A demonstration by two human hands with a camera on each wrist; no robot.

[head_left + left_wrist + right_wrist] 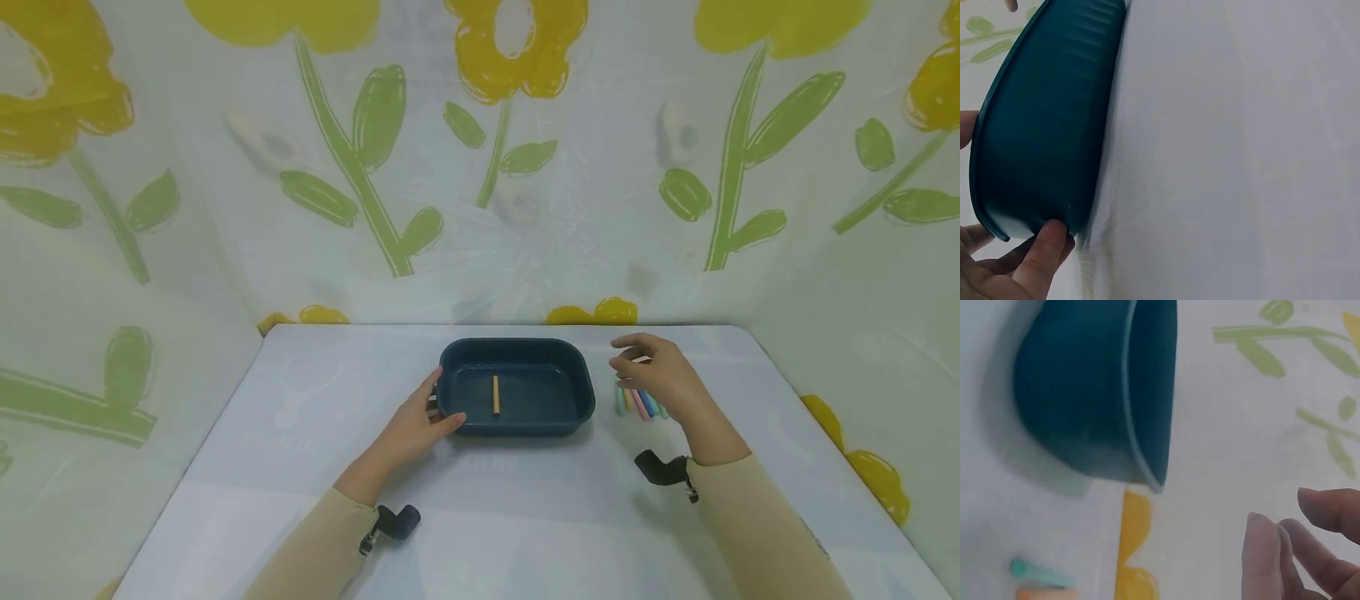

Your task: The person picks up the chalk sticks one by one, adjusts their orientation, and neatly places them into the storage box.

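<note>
A dark blue-green rectangular dish [525, 429] stands on the white table, with one tan chalk stick [496, 397] lying inside it. My left hand [412, 429] grips the dish's left end; in the left wrist view its thumb [1044, 250] presses the outer wall and other fingers reach round the rim. To the right of the dish, my right hand [660, 375] hovers with loosely bent fingers and nothing between them. Beneath it lies a row of several coloured chalk sticks [640, 403], partly hidden by the hand. The right wrist view shows a teal chalk [1041, 574] and an orange one [1047, 594].
The white tabletop [510, 517] ends at a back edge close behind the dish. A flower-patterned sheet [600, 208] hangs behind and at both sides. Each wrist carries a small black camera mount, such as the right one [660, 468].
</note>
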